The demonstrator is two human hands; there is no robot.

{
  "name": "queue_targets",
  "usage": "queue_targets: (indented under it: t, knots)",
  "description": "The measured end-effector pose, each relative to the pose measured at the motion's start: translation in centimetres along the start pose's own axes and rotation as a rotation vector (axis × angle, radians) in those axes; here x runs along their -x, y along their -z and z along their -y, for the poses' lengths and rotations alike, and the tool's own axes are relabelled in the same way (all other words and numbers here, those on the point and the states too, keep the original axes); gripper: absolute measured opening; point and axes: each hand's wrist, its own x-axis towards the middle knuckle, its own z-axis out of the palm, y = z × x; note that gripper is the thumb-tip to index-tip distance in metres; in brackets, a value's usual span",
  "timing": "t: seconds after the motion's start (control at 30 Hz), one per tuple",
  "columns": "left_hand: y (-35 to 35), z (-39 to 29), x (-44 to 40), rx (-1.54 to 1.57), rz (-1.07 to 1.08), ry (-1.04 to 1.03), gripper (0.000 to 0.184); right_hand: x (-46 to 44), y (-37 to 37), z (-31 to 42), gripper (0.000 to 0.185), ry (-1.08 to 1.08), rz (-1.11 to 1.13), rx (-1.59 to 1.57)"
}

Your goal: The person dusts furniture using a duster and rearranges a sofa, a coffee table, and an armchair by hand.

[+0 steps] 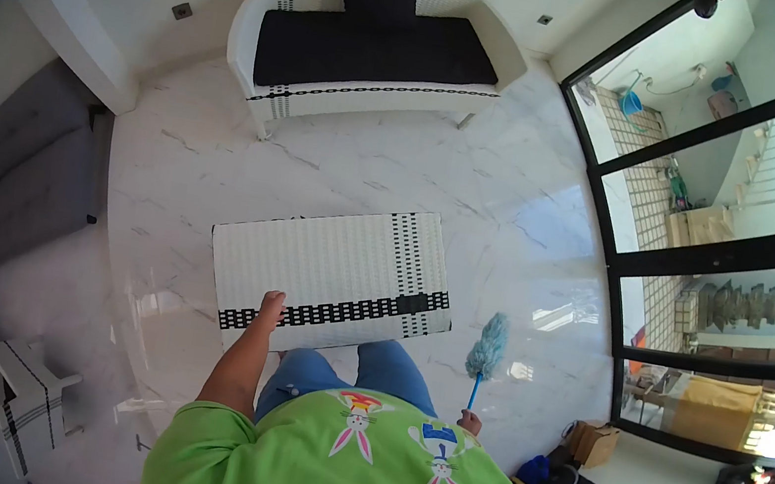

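Observation:
My right hand (471, 422) is closed around the blue handle of a fluffy light-blue duster (489, 347). The duster points forward, its head above the marble floor to the right of a low table. This white woven table (314, 261) with black checked bands stands just in front of my legs. Over its near left part reaches my left hand (272, 310), seen edge-on with fingers stretched out and nothing in it. Whether that hand touches the tabletop I cannot tell.
A white bench (368, 104) with a black cushion (376, 50) stands against the far wall. On the left is a grey sofa (36, 180), with a white woven chair (25, 388) nearer. Black-framed glass doors (615, 261) line the right side. Bags and cables lie by a cardboard box (594, 443).

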Motion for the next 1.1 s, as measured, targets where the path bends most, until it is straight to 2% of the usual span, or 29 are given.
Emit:
queue_targets:
  t: [0.03,0.1,0.13,0.2,0.23,0.3,0.33,0.37,0.4,0.43,0.47,0.5,0.57,0.6,0.63,0.7,0.77,0.8,0.9,0.97,1.1]
  knots:
    - [0.1,1.5,-0.4,0.007,-0.008,0.026,0.039,-0.2,0.9,0.8,0.019,0.061,-0.032,-0.011]
    - [1.3,5.5,-3.9,-0.191,-0.393,-0.217,0.047,-3.8,0.4,3.1,0.019,0.224,-0.025,-0.026]
    - [2.9,7.7,-6.6,-0.216,-0.449,-0.202,0.051,-6.9,-1.2,4.8,0.020,0.321,0.018,-0.032]
    - [5.9,10.5,-8.3,-0.264,-0.587,-0.168,0.058,-7.0,-3.8,10.4,0.028,0.305,0.031,0.055]
    - [7.5,10.0,-7.4,-0.295,-0.659,-0.161,0.062,-5.7,-5.0,13.6,0.030,0.222,0.057,-0.013]
    - [10.1,9.6,-6.9,-0.408,-0.839,-0.316,0.068,-8.5,-9.5,15.6,0.031,0.135,0.092,-0.185]
    - [11.6,9.8,-4.7,-0.343,-0.731,-0.297,0.070,-10.2,-12.6,14.5,0.031,0.090,0.059,-0.205]
    - [12.0,7.7,-4.7,-0.255,-0.627,-0.310,0.073,-12.4,-15.8,15.0,0.031,0.135,0.057,-0.278]
    - [12.8,7.8,-5.7,-0.244,-0.737,-0.219,0.075,-15.3,-17.2,15.3,0.027,0.149,0.112,-0.237]
    - [13.7,8.0,-5.9,-0.236,-0.848,-0.129,0.078,-17.7,-18.5,15.7,0.025,0.148,0.105,-0.398]
    - [13.3,5.4,-4.7,-0.202,-0.729,-0.028,0.077,-20.0,-19.5,17.0,0.025,0.187,0.039,-0.375]
    - [12.6,2.8,-3.4,-0.167,-0.610,0.072,0.078,-23.4,-19.8,17.1,0.027,0.176,0.069,-0.292]
    - [14.6,3.5,-6.8,-0.060,-0.587,0.111,0.080,-25.4,-22.4,19.7,0.027,0.111,0.036,-0.523]
    - [15.3,4.0,-7.8,0.054,-0.566,0.139,0.083,-26.0,-23.6,19.5,0.027,0.107,0.090,-0.460]
    - [15.2,4.1,-7.7,0.046,-0.565,0.152,0.083,-26.2,-24.5,18.9,0.028,0.103,0.143,-0.396]
    - [15.4,3.8,-6.3,0.171,-0.543,0.170,0.079,-25.7,-24.8,17.4,0.029,0.119,0.088,-0.350]
    - [16.1,4.5,-6.1,0.194,-0.541,0.111,0.077,-25.0,-24.6,17.8,0.031,0.013,0.170,-0.401]
    - [16.8,5.0,-6.2,0.211,-0.508,0.101,0.077,-24.3,-24.4,17.9,0.031,0.087,0.168,-0.276]
    - [17.7,4.3,-4.9,0.193,-0.425,0.082,0.077,-21.8,-24.6,17.3,0.032,0.156,0.160,-0.206]
    - [17.0,4.2,-4.1,0.295,-0.289,0.000,0.075,-21.0,-24.1,16.9,0.034,0.150,0.146,-0.127]
    - [16.0,3.6,-5.1,0.251,-0.255,0.029,0.077,-22.6,-23.4,20.0,0.036,0.284,0.212,-0.030]
